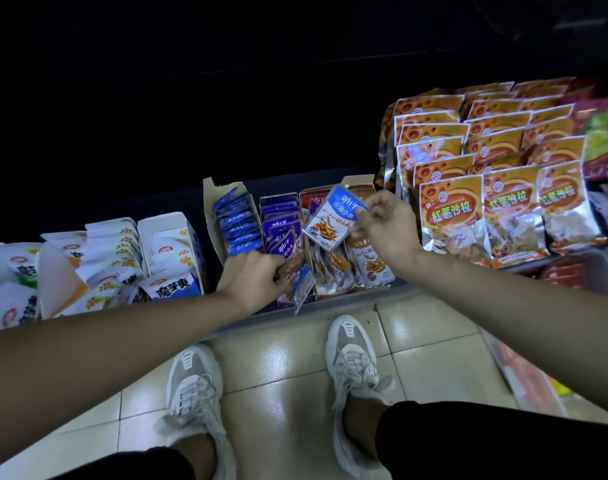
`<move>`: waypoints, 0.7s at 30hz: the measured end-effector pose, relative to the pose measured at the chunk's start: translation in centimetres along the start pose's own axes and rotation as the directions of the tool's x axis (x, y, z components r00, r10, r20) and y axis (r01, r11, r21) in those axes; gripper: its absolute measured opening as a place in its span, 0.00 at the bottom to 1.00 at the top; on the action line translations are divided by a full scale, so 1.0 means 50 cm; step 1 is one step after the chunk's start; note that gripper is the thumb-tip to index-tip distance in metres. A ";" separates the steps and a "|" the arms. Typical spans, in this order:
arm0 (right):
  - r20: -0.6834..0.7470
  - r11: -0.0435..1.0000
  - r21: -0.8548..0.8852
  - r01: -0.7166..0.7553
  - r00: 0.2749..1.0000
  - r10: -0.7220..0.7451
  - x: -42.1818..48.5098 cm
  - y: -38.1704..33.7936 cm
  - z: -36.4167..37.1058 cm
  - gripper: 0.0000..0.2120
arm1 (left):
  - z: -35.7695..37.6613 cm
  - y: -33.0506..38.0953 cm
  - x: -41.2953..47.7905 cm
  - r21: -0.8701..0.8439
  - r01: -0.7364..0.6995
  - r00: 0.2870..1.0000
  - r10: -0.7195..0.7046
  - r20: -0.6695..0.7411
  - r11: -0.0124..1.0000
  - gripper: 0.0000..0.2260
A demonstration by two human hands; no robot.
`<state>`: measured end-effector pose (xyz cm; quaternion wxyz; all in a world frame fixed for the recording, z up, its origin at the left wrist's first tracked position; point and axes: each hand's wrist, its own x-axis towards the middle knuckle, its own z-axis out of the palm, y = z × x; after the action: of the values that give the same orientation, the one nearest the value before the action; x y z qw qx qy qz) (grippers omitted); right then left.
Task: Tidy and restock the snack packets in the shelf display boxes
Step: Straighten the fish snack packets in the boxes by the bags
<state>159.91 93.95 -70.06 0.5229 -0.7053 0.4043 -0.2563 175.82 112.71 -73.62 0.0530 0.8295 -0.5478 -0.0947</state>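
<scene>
Right hand (382, 226): thumb and fingers pinch the blue-topped fish-snack packet (330, 220) by its side edge. The packet is lifted, tilted, and clear of the boxes.
Left hand (257, 278): fingers curled on the front packets (288, 261) of the purple display box (281, 213); exact grip hidden by the knuckles.
Held packet, position: above the red display box (325, 275), roughly 12 o'clock of frame centre.
Blue display box (236, 220): at 9 o'clock of the purple one, packets standing in a fairly even row; looks settled.
Purple display box: rear rows upright, front rows leaning and bunched under the left hand.
Red display box: packets slumped and overlapping; needs squaring.
Loose packet (304, 289): small, blue-edged, hanging over the shelf lip (347, 301) just at 4 o'clock of the left hand; cannot tell whether that hand grips it.
White konjac packets (170, 282): far toward 9 o'clock, heaped untidily in and around their white boxes.
Orange foil bags (451, 209): toward 2 o'clock, stacked in tiers, orderly.
Progress (judgement): mid-task. One box appears done, two are being sorted, and the held packet has no slot yet. Its blue top suggests it belongs in the blue box rather than where it hovers.
Remaining: seat the held packet, recover the hanging one, straighten purple and red rows, then the white stock.
</scene>
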 end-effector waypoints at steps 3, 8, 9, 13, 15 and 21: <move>-0.017 0.999 0.036 0.003 1.000 -0.002 0.002 -0.003 -0.012 0.03 | 0.008 0.005 0.006 0.025 -0.003 1.000 0.002 0.023 1.000 0.08; -0.068 0.998 0.053 0.017 0.998 -0.013 0.002 -0.006 -0.038 0.04 | -0.008 -0.011 -0.012 -0.219 -0.018 0.986 -0.019 -0.168 0.976 0.06; -0.063 0.998 0.067 0.016 0.998 -0.012 0.001 -0.009 -0.042 0.04 | -0.018 -0.014 -0.017 -0.238 -0.028 0.975 -0.026 -0.219 0.971 0.07; -0.035 0.987 0.151 0.054 0.998 -0.050 0.000 -0.041 -0.035 0.05 | -0.067 -0.037 -0.032 -0.342 -0.038 0.925 -0.096 -0.367 0.939 0.09; -0.029 0.979 0.185 0.083 0.996 -0.079 0.006 -0.066 -0.016 0.06 | -0.097 -0.055 -0.036 -0.430 -0.008 0.896 -0.184 -0.404 0.903 0.09; 0.101 0.976 0.151 0.155 0.980 -0.171 0.012 -0.106 0.075 0.01 | -0.162 -0.158 -0.054 -0.494 0.089 0.783 -0.367 -0.502 0.865 0.13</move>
<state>164.77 96.08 -66.32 0.5709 -0.7105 0.2954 -0.2862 183.65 118.16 -66.97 0.3929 0.8451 -0.3608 0.0347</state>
